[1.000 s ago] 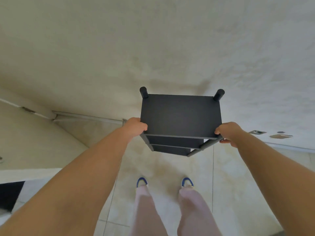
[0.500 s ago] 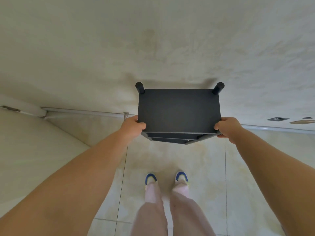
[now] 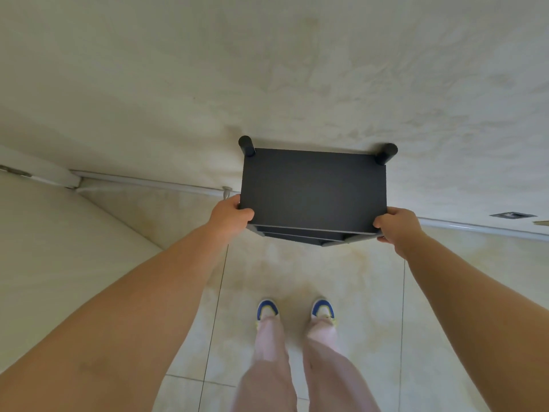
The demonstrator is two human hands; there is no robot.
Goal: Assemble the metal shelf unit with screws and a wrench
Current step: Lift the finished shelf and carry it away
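Observation:
A black metal shelf unit (image 3: 313,188) stands upright in front of me, seen from above, close to the pale wall. Its flat top panel faces me and two round post ends stick up at its far corners. Edges of lower shelves show under its near edge. My left hand (image 3: 228,217) grips the near left corner of the top shelf. My right hand (image 3: 396,226) grips the near right corner. No screws or wrench are in view.
A pale plastered wall (image 3: 297,69) rises behind the shelf unit, with a white pipe (image 3: 148,182) along its base. My two feet in blue and white shoes (image 3: 295,309) stand on beige floor tiles. A small dark plate (image 3: 512,215) sits at the far right.
The shelf unit has moved away from me toward the wall and now stands more upright, so less of the lower shelves shows. Both hands kept their grip on its near corners.

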